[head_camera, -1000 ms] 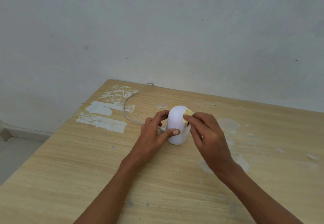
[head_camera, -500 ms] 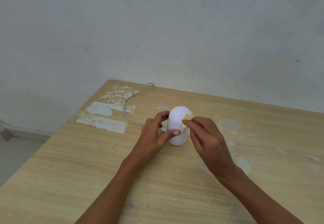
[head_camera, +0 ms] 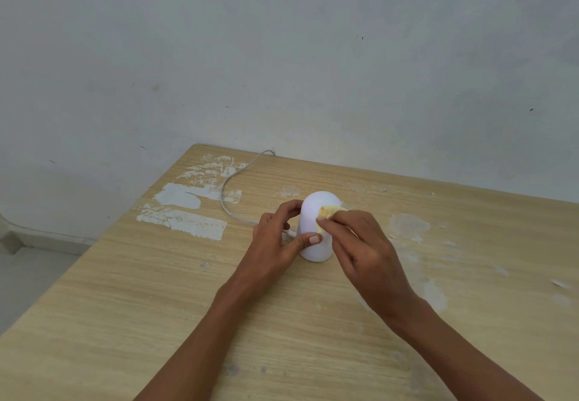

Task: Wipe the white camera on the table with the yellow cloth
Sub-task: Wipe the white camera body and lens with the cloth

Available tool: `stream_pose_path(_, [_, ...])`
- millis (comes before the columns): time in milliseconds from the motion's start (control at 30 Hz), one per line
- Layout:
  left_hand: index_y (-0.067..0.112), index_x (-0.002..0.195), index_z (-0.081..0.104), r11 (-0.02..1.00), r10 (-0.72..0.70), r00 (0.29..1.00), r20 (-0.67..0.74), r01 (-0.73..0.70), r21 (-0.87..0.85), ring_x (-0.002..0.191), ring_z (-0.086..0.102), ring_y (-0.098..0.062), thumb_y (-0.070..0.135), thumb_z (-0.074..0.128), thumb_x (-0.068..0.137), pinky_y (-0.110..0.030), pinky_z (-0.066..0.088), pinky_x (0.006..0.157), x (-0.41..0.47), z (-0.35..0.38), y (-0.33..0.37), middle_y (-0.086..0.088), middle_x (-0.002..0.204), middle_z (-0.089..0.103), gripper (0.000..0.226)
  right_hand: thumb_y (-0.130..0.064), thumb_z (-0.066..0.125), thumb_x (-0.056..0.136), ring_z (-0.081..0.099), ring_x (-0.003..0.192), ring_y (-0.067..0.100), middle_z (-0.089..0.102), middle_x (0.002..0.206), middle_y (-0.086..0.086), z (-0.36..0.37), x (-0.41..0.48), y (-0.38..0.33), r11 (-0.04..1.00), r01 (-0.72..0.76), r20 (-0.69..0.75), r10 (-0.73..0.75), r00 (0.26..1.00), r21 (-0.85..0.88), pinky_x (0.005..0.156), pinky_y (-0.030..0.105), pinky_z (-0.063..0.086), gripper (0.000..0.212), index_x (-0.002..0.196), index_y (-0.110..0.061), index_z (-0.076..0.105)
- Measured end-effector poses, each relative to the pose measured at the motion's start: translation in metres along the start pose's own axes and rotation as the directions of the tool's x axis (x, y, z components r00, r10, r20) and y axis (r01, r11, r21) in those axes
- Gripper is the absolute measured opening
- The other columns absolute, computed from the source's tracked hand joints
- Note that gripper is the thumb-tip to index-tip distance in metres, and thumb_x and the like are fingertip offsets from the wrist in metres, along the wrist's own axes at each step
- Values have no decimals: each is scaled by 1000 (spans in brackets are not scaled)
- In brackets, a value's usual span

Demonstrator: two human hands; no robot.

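The white camera (head_camera: pixel 315 212), a smooth rounded dome, stands upright on the wooden table (head_camera: pixel 156 306). My left hand (head_camera: pixel 275 244) wraps its left side, thumb across the front and fingers behind. My right hand (head_camera: pixel 363 250) presses a small yellow cloth (head_camera: pixel 327 212) against the camera's upper right front. Only a corner of the cloth shows beyond my fingers. The camera's right side is hidden behind my right hand.
A thin white cable (head_camera: pixel 232 187) runs from the camera's left side in a loop to the table's far edge. White paint patches (head_camera: pixel 185 212) mark the tabletop on the left. A grey wall (head_camera: pixel 282 55) rises behind, and floor (head_camera: pixel 28 275) lies beyond the table's left edge.
My right hand has slid the cloth a little leftward and down across the camera's front. My left hand keeps its hold and the camera has not shifted.
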State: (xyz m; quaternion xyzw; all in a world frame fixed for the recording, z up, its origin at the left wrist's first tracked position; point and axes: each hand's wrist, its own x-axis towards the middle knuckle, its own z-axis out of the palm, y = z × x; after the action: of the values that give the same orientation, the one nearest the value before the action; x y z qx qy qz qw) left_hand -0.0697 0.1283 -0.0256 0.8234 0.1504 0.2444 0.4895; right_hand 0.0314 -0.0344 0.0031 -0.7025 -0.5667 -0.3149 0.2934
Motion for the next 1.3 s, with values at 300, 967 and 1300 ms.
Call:
stream_pose_path(300, [52, 138, 45, 1000, -4, 1000, 1, 4, 6, 118, 50, -13, 67, 64, 80, -42, 45, 104, -1, -1, 1, 28, 137, 54, 63, -8, 59, 98, 68, 101, 4, 75, 109, -6, -2, 37, 25, 611, -661, 262, 617, 742, 435, 88, 22, 53, 26, 111, -21, 77])
stream_pose_path(967, [62, 145, 34, 994, -102, 994, 45, 103, -22, 138, 38, -14, 74, 68, 68, -36, 37, 108, -7, -6, 15, 10, 140, 43, 86, 4, 60, 95, 63, 107, 16, 71, 112, 2, -11, 26, -6, 950, -205, -17, 215, 976, 236, 90, 27, 52, 31, 122, -8, 69])
stream_pose_path(1300, [20, 124, 72, 950, 285, 913, -293, -310, -41, 99, 68, -12, 14, 69, 98, -18, 54, 84, -29, -6, 63, 6, 116, 65, 27, -3, 66, 94, 74, 91, 18, 77, 92, 2, -34, 46, -37, 462, -511, 233, 534, 813, 725, 85, 32, 58, 21, 113, -10, 61])
